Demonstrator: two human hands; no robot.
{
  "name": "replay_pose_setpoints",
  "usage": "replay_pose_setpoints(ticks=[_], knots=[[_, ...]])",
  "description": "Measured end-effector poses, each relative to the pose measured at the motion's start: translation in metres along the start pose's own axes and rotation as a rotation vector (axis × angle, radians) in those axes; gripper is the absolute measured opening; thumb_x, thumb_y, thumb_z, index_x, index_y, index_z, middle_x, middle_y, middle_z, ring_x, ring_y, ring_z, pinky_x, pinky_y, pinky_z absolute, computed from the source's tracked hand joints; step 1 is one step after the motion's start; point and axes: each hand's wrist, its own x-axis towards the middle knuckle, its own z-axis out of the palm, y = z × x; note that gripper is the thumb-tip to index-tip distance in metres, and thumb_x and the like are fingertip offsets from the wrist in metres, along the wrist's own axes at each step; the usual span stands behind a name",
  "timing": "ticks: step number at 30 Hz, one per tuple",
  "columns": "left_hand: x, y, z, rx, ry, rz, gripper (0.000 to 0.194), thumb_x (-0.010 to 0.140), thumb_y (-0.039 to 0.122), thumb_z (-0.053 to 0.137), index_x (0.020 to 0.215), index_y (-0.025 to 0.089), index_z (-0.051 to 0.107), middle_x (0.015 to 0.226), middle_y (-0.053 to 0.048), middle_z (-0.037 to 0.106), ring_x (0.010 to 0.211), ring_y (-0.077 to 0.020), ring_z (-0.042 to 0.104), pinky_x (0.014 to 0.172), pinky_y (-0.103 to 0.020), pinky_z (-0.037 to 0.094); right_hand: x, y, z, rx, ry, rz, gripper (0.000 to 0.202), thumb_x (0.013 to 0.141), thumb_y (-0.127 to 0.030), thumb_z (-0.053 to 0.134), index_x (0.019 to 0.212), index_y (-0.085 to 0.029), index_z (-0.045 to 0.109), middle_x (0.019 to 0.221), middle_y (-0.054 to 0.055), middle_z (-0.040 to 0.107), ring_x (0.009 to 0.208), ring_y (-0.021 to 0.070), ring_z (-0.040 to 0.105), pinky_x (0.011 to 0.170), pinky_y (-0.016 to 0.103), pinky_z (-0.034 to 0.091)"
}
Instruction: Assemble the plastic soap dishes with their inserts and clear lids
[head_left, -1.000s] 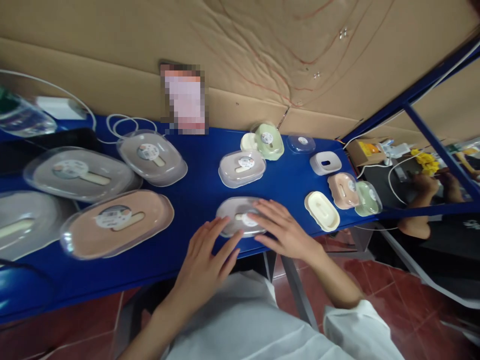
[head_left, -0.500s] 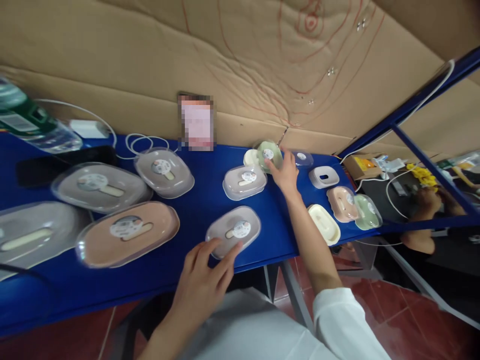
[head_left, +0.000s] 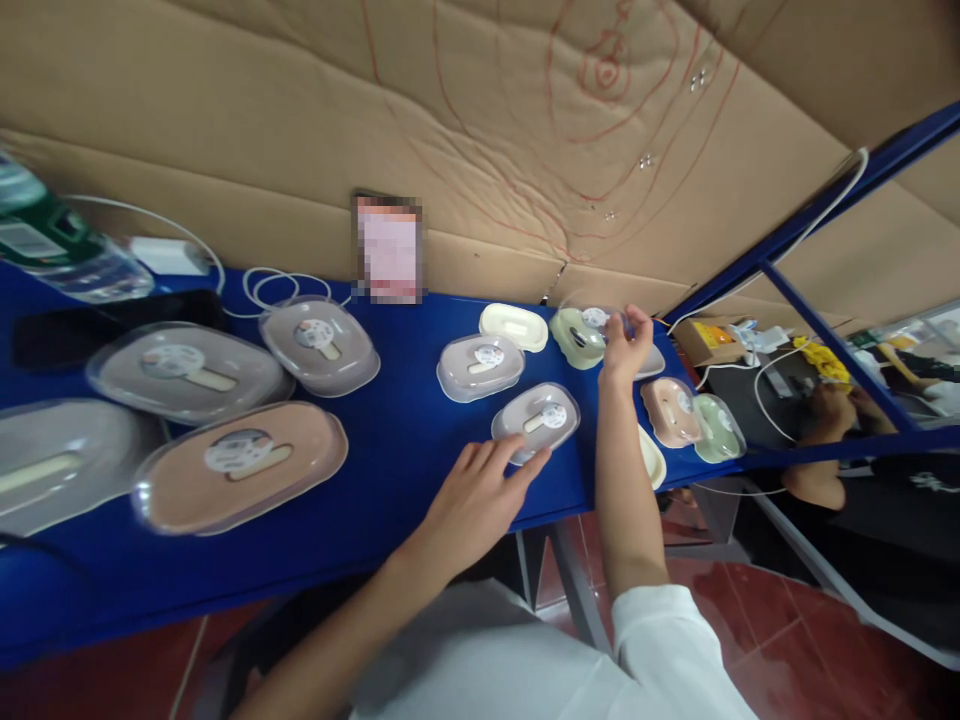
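Note:
My left hand [head_left: 484, 490] rests at the near edge of a grey soap box [head_left: 517, 415] with a clear lid and a round sticker; its fingertips and thumb grip that edge. My right hand [head_left: 628, 345] pinches a clear lid [head_left: 594, 312], tilted over the far side of a green soap box [head_left: 576, 345]. Part of the green box's inside shows beneath the lid. Left of it lies a cream tray [head_left: 514, 327]. Another lidded grey box [head_left: 469, 370] sits just nearer. A grey part [head_left: 651, 362] is half hidden behind my right hand.
Larger lidded boxes, grey [head_left: 322, 350] and pink [head_left: 217, 480], stand at the left. At the right are a pink box [head_left: 670, 412], a green box [head_left: 718, 428] and a cream tray [head_left: 654, 462]. A blurred-out device [head_left: 388, 248] leans on the cardboard wall. A co-worker's arm [head_left: 817, 470] shows beyond the frame.
My left hand has slid the grey box right and away from me. My right hand has moved right, lifting the clear lid at the green box, which now sits farther right of the cream tray.

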Motion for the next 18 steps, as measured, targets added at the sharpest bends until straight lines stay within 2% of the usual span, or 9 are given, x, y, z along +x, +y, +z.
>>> replay_pose_setpoints(ticks=[5,9,11,13,14,15,18], knots=[[-0.049,-0.019,-0.016,0.025,0.055,-0.071,0.037,0.105,0.014,0.057,0.140,0.023,0.067,0.127,-0.012,0.070,0.109,-0.0261,0.069,0.090,-0.041,0.052,0.008,0.008,-0.017,-0.072,0.046,-0.023,0.043,0.103,-0.037,0.044,0.136,-0.014,0.060,0.135,0.019,0.065,0.118,0.0275,0.071,0.099,0.045,0.062],[-0.087,-0.036,-0.030,0.058,0.082,-0.170,0.035,0.106,0.018,0.057,0.139,0.023,0.067,0.128,-0.013,0.069,0.110,-0.0268,0.069,0.092,-0.042,0.053,0.011,0.011,-0.025,-0.255,0.020,-0.019,0.040,0.101,-0.027,0.042,0.131,-0.015,0.065,0.130,0.018,0.067,0.121,0.0269,0.069,0.104,0.046,0.059],[-0.097,-0.041,-0.032,0.056,0.113,-0.207,0.031,0.106,0.018,0.058,0.135,0.022,0.070,0.125,-0.012,0.070,0.107,-0.0259,0.070,0.091,-0.041,0.054,0.011,0.008,-0.028,-0.322,0.021,-0.012,0.039,0.098,-0.023,0.044,0.125,-0.013,0.069,0.133,0.020,0.066,0.127,0.0306,0.065,0.110,0.052,0.054],[-0.101,-0.044,-0.030,0.051,0.128,-0.213,0.029,0.106,0.018,0.058,0.131,0.022,0.072,0.120,-0.012,0.071,0.104,-0.0248,0.070,0.091,-0.040,0.054,0.007,0.000,-0.029,-0.363,0.034,-0.028,0.038,0.095,-0.022,0.048,0.123,-0.014,0.073,0.146,0.024,0.061,0.140,0.0364,0.056,0.118,0.061,0.044],[-0.101,-0.045,-0.029,0.055,0.126,-0.205,0.028,0.106,0.017,0.059,0.130,0.022,0.072,0.119,-0.011,0.072,0.103,-0.0246,0.071,0.090,-0.040,0.054,0.004,-0.006,-0.028,-0.384,-0.015,-0.067,0.039,0.095,-0.021,0.048,0.124,-0.014,0.074,0.151,0.024,0.058,0.143,0.0381,0.052,0.120,0.064,0.039],[-0.101,-0.045,-0.028,0.063,0.120,-0.193,0.028,0.106,0.017,0.058,0.129,0.021,0.072,0.118,-0.011,0.072,0.102,-0.0245,0.071,0.090,-0.041,0.053,0.001,-0.013,-0.026,-0.396,-0.117,-0.129,0.040,0.096,-0.021,0.047,0.125,-0.014,0.074,0.153,0.024,0.058,0.144,0.0382,0.051,0.121,0.065,0.037],[-0.099,-0.044,-0.028,0.095,0.116,-0.165,0.027,0.105,0.015,0.058,0.126,0.019,0.074,0.114,-0.011,0.074,0.100,-0.0242,0.072,0.089,-0.041,0.052,-0.015,-0.033,-0.016,-0.366,-0.563,-0.346,0.036,0.102,-0.022,0.049,0.120,-0.020,0.079,0.136,0.015,0.074,0.132,0.0313,0.062,0.119,0.056,0.042]])
